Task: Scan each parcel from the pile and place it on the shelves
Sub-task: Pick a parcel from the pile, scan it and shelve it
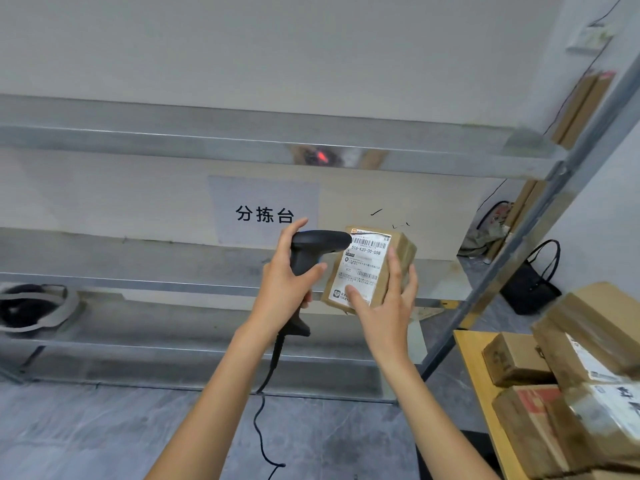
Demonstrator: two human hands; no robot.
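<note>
Left grip (282, 282) clasping scanner (313, 249), right grip (382, 306) holding parcel (372, 266), metal shelves (242, 147), grey floor (104, 431)

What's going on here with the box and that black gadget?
A person is scanning a parcel. The left hand grips a corded barcode scanner aimed at the label on a small cardboard parcel, which the right hand holds up. More parcels wait on the table at right; the metal shelves stand behind.

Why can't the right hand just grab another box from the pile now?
Probably it can't yet: the right hand holds the small parcel. The pile lies close and uncovered, so once freed it could.
</note>
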